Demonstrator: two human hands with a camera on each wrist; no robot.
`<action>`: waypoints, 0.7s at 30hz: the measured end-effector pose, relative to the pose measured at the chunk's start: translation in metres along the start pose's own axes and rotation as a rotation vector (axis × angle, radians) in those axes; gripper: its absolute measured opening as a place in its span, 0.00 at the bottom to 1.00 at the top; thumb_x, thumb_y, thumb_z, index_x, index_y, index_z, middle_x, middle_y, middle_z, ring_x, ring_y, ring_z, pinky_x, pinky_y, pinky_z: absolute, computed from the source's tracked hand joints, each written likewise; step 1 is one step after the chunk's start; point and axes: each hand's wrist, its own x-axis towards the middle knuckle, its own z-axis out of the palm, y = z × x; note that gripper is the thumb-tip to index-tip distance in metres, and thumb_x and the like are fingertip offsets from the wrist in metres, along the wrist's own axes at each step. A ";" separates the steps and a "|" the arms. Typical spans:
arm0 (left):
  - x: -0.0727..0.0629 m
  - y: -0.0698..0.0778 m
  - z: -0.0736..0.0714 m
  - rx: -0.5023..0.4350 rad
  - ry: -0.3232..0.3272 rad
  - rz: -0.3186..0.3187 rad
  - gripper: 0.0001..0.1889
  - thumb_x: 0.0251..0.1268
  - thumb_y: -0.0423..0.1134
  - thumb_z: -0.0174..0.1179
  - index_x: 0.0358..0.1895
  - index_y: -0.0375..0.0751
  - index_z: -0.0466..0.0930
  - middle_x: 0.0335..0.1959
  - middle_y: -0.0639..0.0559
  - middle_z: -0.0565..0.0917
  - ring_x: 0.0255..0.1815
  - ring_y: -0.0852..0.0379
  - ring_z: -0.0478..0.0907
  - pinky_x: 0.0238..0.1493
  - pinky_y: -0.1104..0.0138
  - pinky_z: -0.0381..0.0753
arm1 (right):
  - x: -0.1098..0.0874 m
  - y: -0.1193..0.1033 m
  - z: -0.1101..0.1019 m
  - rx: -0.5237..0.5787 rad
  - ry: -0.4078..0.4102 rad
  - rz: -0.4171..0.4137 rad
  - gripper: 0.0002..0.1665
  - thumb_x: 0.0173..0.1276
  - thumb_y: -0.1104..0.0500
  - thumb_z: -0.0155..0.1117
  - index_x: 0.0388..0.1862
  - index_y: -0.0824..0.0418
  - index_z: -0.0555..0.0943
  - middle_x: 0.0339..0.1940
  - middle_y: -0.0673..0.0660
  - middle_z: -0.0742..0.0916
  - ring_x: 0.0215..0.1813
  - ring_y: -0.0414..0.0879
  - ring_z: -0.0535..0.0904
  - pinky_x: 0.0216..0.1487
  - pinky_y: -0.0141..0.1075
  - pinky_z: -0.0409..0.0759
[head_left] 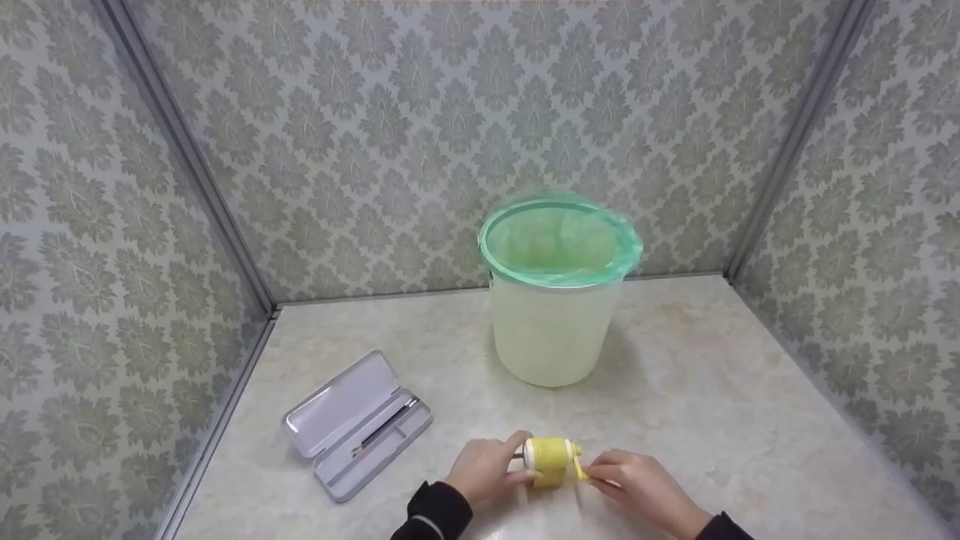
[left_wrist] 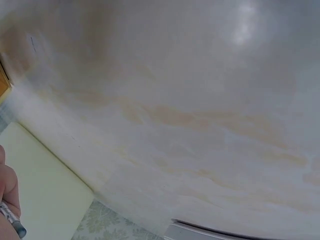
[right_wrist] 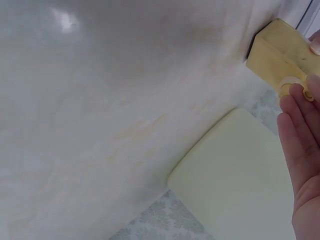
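A yellow hand-crank pencil sharpener (head_left: 551, 459) is held low over the front of the table. My left hand (head_left: 489, 466) grips its left end, with finger and thumb at the body. A dark pencil (head_left: 517, 455) sticks out of that end into the hand; in the left wrist view, the end of the pencil (left_wrist: 18, 228) shows beside my fingers. My right hand (head_left: 637, 480) pinches the small yellow crank handle (head_left: 579, 466) on the other end. The right wrist view shows the sharpener's boxy body (right_wrist: 282, 52) and my right fingers (right_wrist: 300, 115) at the crank.
An open grey pencil case (head_left: 341, 409) lies at the left, with a dark pencil (head_left: 386, 426) inside. Behind the sharpener stands a pale bin (head_left: 551, 330) with a green bag (head_left: 559, 279) over its rim. Patterned wall panels (head_left: 457, 135) enclose the table (head_left: 720, 390) at the back and sides.
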 end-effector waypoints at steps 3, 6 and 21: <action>0.000 0.000 0.001 0.004 0.003 -0.003 0.30 0.63 0.69 0.60 0.61 0.56 0.75 0.25 0.55 0.87 0.22 0.60 0.80 0.32 0.68 0.78 | 0.003 0.000 -0.003 -0.014 0.010 0.006 0.12 0.59 0.64 0.77 0.42 0.54 0.91 0.33 0.48 0.90 0.35 0.39 0.86 0.35 0.26 0.81; 0.000 0.000 0.002 0.019 0.020 0.014 0.30 0.63 0.68 0.61 0.61 0.55 0.75 0.23 0.55 0.87 0.21 0.60 0.79 0.29 0.68 0.77 | 0.006 0.001 -0.005 -0.035 0.043 0.005 0.13 0.57 0.65 0.78 0.41 0.55 0.91 0.33 0.47 0.90 0.34 0.39 0.86 0.35 0.26 0.81; 0.001 0.001 -0.001 0.020 0.005 0.021 0.28 0.63 0.68 0.61 0.59 0.56 0.75 0.22 0.56 0.86 0.19 0.62 0.77 0.26 0.70 0.75 | 0.029 0.014 -0.004 -0.130 0.168 0.025 0.15 0.54 0.65 0.80 0.41 0.56 0.91 0.33 0.48 0.90 0.34 0.41 0.86 0.36 0.31 0.83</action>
